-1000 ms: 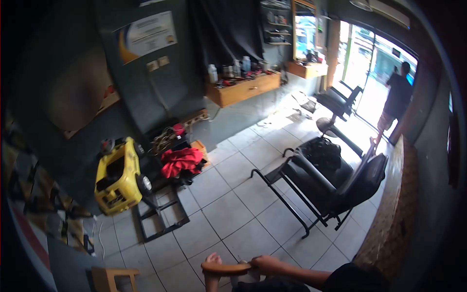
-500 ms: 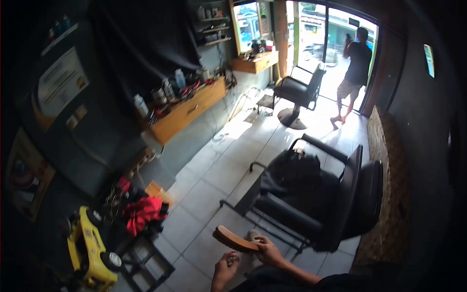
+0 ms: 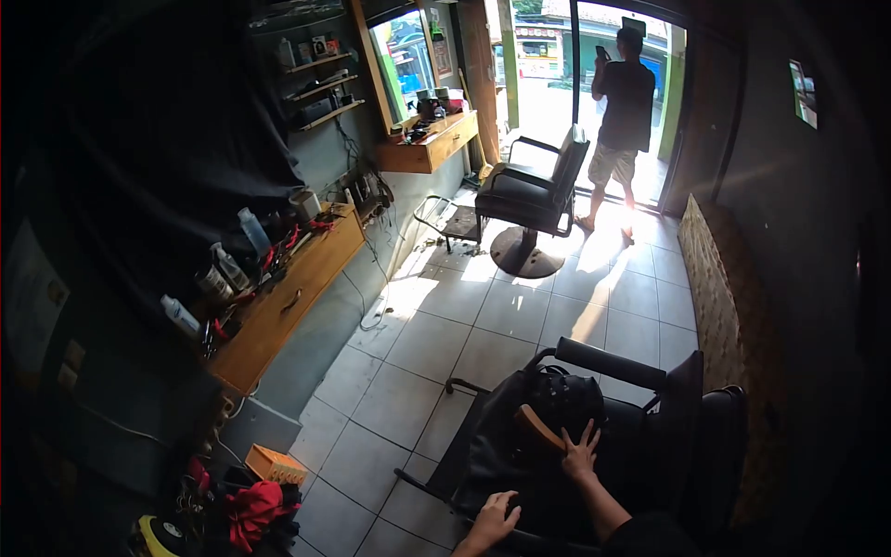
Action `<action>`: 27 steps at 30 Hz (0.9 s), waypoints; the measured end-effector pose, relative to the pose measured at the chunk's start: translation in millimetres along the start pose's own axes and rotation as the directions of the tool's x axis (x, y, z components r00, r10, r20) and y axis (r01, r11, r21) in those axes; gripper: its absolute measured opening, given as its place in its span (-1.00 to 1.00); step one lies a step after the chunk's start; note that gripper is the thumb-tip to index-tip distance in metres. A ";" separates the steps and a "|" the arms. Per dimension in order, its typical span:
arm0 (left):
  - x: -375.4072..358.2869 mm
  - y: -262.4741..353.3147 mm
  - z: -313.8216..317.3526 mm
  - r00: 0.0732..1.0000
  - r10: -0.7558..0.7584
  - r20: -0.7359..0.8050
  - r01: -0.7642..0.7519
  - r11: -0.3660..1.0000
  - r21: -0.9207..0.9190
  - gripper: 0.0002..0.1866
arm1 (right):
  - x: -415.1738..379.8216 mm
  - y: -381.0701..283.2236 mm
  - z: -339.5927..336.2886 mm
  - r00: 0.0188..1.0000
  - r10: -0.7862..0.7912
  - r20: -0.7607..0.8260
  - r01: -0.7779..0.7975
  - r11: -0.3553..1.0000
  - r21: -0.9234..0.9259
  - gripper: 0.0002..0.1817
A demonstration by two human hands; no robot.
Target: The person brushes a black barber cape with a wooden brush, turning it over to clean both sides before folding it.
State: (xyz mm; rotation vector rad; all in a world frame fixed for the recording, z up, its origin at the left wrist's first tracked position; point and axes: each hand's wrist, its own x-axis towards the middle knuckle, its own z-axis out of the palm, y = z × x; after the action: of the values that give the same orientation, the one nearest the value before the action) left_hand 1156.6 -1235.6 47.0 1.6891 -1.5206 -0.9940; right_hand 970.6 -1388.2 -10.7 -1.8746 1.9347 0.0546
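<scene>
My right hand [image 3: 582, 453] is over the seat of the near black barber chair [image 3: 613, 355], its fingers spread. A curved wooden brush [image 3: 538, 428] meets that hand at its lower end, beside a dark rounded item [image 3: 568, 397] on the seat. Whether the brush rests fully on the seat is hard to tell. My left hand [image 3: 495, 520] is lower and to the left, near the chair's front side, with loosely bent fingers apart and nothing visible in them.
Bottles and tools crowd a wooden wall shelf [image 3: 297, 311] on the left. Red cloth [image 3: 255, 512] and an orange box [image 3: 276, 464] lie below. Further off are another barber chair [image 3: 529, 200] and a person [image 3: 624, 107] at the glass door. A patterned panel [image 3: 710, 269] leans right.
My view has turned toward the near chair. My right hand has carried the brush over its seat, and its fingers have spread. My left hand is now apart from the brush, its fingers looser.
</scene>
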 end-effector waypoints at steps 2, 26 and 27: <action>8.4 -7.0 9.9 0.999 0.009 0.033 -0.010 1.000 0.011 -0.58 | 13.2 13.1 6.6 0.997 0.012 0.076 -0.010 1.000 -0.021 -0.30; 0.4 -17.2 -31.2 0.997 -0.074 -0.009 0.072 0.990 -0.121 -0.45 | -146.3 -169.8 -86.5 0.648 -0.761 -0.029 0.509 0.404 0.760 -0.71; -6.7 -13.7 -39.4 0.993 -0.078 -0.084 0.063 0.983 -0.173 -0.46 | -149.0 -173.1 -89.3 0.641 -0.767 -0.028 0.512 0.400 0.760 -0.71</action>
State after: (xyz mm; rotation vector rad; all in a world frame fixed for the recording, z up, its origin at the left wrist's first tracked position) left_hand 1197.2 -1228.2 55.8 1.6534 -1.2880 -1.0387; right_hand 1108.4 -1291.0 167.3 -1.7414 0.6589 -0.5334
